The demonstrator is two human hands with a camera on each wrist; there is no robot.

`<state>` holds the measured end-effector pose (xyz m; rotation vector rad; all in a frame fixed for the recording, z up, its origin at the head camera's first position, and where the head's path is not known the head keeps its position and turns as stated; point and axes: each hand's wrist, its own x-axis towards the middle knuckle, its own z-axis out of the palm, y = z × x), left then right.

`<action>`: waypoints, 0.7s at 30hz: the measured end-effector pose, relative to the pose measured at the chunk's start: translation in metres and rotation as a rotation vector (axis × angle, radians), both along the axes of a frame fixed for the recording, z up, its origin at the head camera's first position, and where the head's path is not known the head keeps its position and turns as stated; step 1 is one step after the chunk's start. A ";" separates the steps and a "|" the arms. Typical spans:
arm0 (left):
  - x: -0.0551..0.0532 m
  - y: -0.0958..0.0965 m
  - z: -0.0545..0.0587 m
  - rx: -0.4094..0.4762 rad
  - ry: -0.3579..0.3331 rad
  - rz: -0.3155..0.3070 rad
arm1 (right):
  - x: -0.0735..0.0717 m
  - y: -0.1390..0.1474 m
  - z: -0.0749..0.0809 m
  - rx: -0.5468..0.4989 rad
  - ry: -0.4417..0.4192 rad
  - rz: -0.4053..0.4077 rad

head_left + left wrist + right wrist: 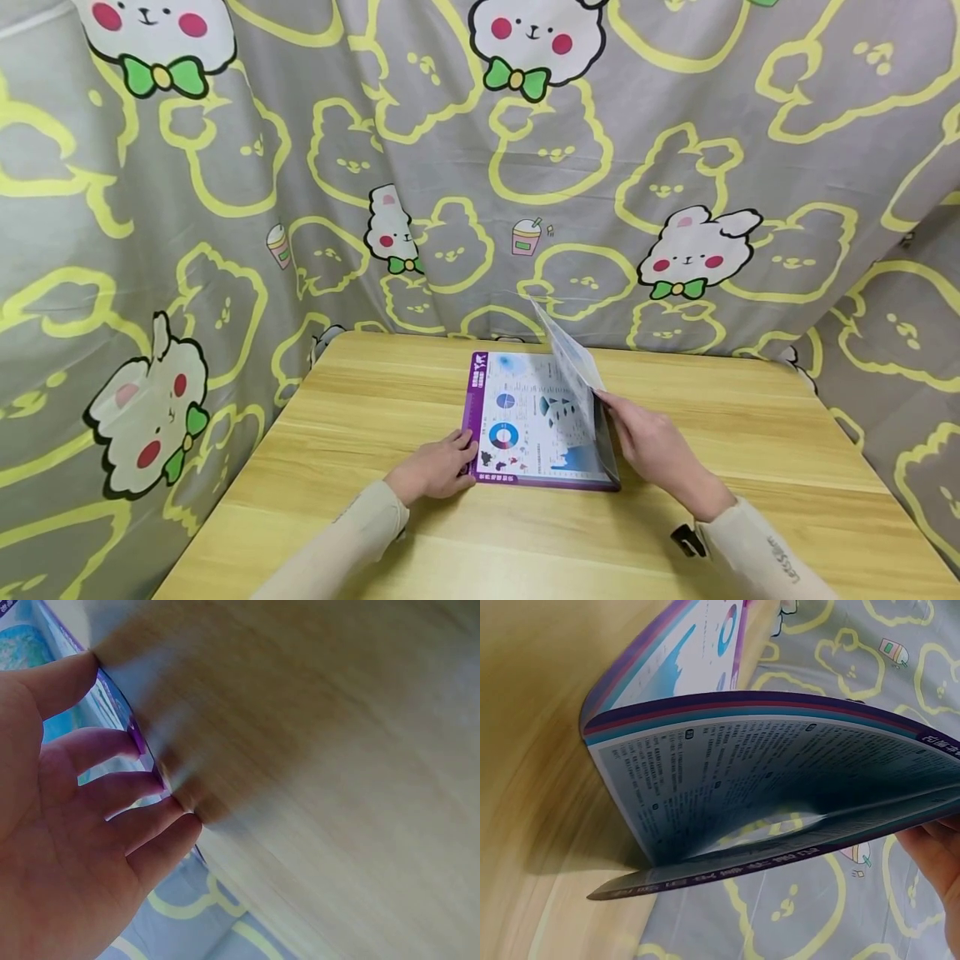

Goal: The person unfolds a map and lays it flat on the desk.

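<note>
A glossy folded leaflet (pixel 517 421) with a purple border lies on the table, its charts and diagrams facing up. One panel (pixel 564 354) stands raised at a slant on its right side. My right hand (pixel 652 437) pinches the edge of that raised part between thumb and fingers. In the right wrist view the panels (pixel 780 735) spread apart in a zigzag, with dense printed text inside, and the fingers (pixel 934 851) show at the right edge. My left hand (pixel 438 468) rests at the lower left edge, its extended fingertips touching the border, as the left wrist view also shows.
The light wooden table (pixel 360 392) extends on all sides of the leaflet. A grey curtain (pixel 450 150) with yellow outlines and white rabbit prints hangs behind the table and along both sides. A black clip-like piece (pixel 687 540) sits at the right sleeve cuff.
</note>
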<state>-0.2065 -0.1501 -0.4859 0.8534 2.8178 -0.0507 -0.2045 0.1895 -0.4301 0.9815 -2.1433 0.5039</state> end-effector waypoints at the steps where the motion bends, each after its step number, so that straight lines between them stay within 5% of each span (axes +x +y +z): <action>1: 0.000 0.000 0.000 -0.002 0.000 -0.001 | 0.000 0.001 0.000 -0.007 0.002 0.003; 14: 0.001 0.001 0.004 0.000 -0.004 0.005 | 0.001 0.012 -0.002 -0.079 0.021 -0.023; 21: 0.000 0.000 0.003 -0.003 -0.008 0.004 | -0.001 0.020 -0.002 -0.108 0.106 -0.024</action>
